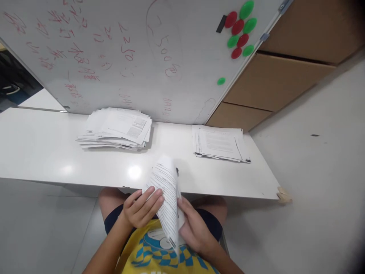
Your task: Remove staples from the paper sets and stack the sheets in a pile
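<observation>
A printed sheet of paper [167, 198] stands nearly on edge over my lap, bent and slightly blurred. My left hand [141, 207] holds its left side, fingers curled against the page. My right hand [194, 226] grips it from the right and from behind, partly hidden by the sheet. Both hands sit just below the near edge of the white table [42, 148]. A small dark object [177, 171] peeks out behind the top of the sheet; I cannot make it out.
A loose, fanned stack of printed papers [116, 129] lies on the table at middle left. A neater pile [219, 144] lies at right. A whiteboard [137, 49] with red writing and red and green magnets [241, 28] stands behind. Cardboard boxes [273, 80] sit at right.
</observation>
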### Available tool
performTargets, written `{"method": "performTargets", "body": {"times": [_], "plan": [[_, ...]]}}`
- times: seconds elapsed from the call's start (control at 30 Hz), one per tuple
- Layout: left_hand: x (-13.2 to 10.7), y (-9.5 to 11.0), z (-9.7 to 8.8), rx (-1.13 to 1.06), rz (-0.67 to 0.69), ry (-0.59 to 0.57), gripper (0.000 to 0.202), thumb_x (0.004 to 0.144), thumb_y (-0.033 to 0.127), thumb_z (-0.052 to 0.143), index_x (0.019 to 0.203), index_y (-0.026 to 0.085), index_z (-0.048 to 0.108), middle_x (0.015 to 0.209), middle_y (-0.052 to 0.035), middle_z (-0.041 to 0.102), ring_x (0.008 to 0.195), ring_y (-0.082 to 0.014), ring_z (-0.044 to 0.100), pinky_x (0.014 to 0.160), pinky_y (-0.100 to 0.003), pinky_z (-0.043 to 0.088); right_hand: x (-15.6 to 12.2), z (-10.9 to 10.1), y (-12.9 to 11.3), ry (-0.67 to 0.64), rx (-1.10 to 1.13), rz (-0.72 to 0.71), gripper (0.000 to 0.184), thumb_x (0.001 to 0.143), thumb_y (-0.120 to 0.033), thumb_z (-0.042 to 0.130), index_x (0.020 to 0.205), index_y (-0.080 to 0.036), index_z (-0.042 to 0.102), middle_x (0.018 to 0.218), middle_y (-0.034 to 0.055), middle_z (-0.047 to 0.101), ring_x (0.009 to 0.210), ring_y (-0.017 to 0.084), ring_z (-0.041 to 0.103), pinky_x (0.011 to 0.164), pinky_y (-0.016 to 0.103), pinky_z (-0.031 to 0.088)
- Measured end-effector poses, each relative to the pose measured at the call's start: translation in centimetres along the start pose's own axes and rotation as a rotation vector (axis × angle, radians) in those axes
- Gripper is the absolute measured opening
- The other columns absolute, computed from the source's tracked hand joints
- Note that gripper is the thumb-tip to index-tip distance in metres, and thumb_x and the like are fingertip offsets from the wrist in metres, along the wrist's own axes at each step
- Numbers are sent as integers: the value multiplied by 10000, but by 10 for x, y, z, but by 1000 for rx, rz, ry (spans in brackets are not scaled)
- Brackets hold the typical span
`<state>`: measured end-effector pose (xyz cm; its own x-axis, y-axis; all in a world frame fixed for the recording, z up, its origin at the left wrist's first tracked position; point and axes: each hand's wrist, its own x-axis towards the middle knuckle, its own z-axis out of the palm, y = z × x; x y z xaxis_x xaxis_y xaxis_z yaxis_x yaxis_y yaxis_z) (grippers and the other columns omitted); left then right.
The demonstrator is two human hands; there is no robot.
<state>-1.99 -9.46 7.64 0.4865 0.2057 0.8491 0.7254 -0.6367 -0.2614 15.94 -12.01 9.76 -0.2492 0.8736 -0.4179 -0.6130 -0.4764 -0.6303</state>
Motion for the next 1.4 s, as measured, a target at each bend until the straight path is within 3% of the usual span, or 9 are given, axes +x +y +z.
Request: {"method": "performTargets", "body": {"times": [0.1, 0.23, 0.33, 0.53, 0.7, 0.83, 1.0, 1.17, 1.4], "plan": [[-19, -33, 31, -93, -9, -87, 266, 857, 192, 529, 1087, 269, 638, 1135, -3, 696, 1264, -178, 506, 1048, -326, 356, 10, -9, -15, 99, -23, -10, 550, 664, -317, 800, 1177, -242, 616, 1050, 58, 724, 971, 281, 662, 865, 429, 524], [-25, -111, 80, -76, -376, -488, 447, 856, 155, 427, 1283, 227, 536, 1383, -75, 527, 1390, -273, 331, 1096, -472, 263, 28, -45, -46, 206, -190, -198, 634, 638, -302, 819, 1218, -262, 567, 1082, 40, 715, 991, 271, 653, 854, 386, 521], [-21, -163, 102, -64, -465, -683, 431, 851, 153, 423, 1260, 179, 555, 1383, -114, 520, 1366, -308, 362, 1090, -509, 262, 31, -83, -64, 145, -344, -146, 641, 684, -327, 796, 1266, -271, 533, 1127, 49, 701, 1010, 270, 649, 847, 375, 517], [-26, -182, 104, -23, -548, -670, 345, 890, 136, 371, 1111, 131, 636, 1199, -150, 648, 1175, -300, 567, 946, -471, 423, 12, -139, -68, 265, -501, -50, 803, 671, -400, 804, 1379, -297, 439, 1321, 58, 592, 1172, 290, 568, 935, 391, 491], [-22, -140, 98, 13, -510, -455, 329, 923, 152, 378, 1158, 116, 607, 1165, -157, 664, 1168, -282, 581, 955, -476, 444, 9, -153, -63, 374, -561, -46, 931, 659, -399, 814, 1446, -354, 319, 1456, 39, 450, 1264, 277, 491, 994, 390, 458], [-16, -29, 98, -140, -263, -268, 409, 884, 58, 382, 1264, 109, 523, 1191, -150, 652, 1198, -234, 568, 987, -427, 469, 18, -154, -56, 366, -499, -89, 888, 633, -356, 831, 1406, -351, 393, 1438, 30, 471, 1264, 286, 491, 1008, 411, 450], [-18, 101, 103, -485, -44, -457, 437, 893, 134, 439, 1321, 45, 457, 1292, -173, 585, 1316, -259, 448, 1073, -445, 422, 26, -157, -39, 285, -156, -185, 645, 687, -419, 774, 1278, -288, 550, 1289, 51, 616, 1202, 288, 554, 1047, 462, 415], [-17, 115, 120, -539, -24, -494, 401, 922, 191, 450, 1294, 45, 482, 1307, -170, 575, 1306, -265, 460, 1069, -424, 425, 10, -168, -30, 215, -25, -256, 577, 766, -631, 610, 1235, -295, 594, 1336, 74, 584, 1259, 280, 507, 1108, 502, 328], [-12, 126, 123, -710, 159, -514, 387, 931, 170, 436, 1306, 97, 496, 1342, -132, 555, 1331, -238, 431, 1113, -409, 366, 2, -173, -22, 400, -242, -228, 557, 678, -490, 765, 1147, -210, 655, 1209, 86, 676, 1217, 309, 551, 1068, 478, 398]]}}
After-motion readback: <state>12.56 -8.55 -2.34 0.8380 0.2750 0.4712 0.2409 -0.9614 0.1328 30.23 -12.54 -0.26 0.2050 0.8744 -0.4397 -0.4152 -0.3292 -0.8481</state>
